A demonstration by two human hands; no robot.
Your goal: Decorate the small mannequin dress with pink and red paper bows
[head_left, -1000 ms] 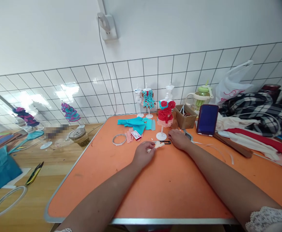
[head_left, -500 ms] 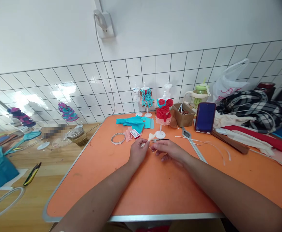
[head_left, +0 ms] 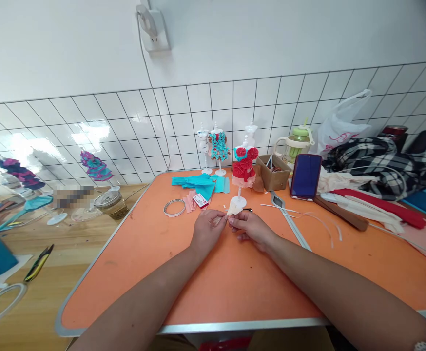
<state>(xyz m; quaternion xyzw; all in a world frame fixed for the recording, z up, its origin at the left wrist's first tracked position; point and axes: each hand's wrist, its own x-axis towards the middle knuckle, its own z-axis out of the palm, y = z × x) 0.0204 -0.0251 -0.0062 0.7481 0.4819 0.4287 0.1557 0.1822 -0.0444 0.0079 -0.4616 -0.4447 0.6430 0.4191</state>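
Between my two hands is a small cream piece of crepe paper (head_left: 233,211), pinched at its lower end. My left hand (head_left: 210,225) has thumb and forefinger closed on it from the left. From the right, my right hand (head_left: 248,225) grips the same piece with its fingertips. Just beyond stands a small white mannequin in a red ruffled dress (head_left: 244,168), its white base (head_left: 237,203) right behind the paper. A dark slim tool (head_left: 248,210) shows partly behind my right hand. Pink strips (head_left: 190,201) and a red-and-white box (head_left: 200,200) lie left of the base.
A tape roll (head_left: 174,208) and turquoise crepe paper (head_left: 198,183) lie on the orange table (head_left: 143,273). More small mannequins (head_left: 218,148) stand at the back. Rightward are a cardboard box (head_left: 273,176), a phone (head_left: 305,176), scissors or a similar grey tool (head_left: 278,199) and red strips (head_left: 381,207).
The cream paper is now held up between both hands, where it lay beyond them earlier. My right hand has closed in against my left. The view has shifted slightly.
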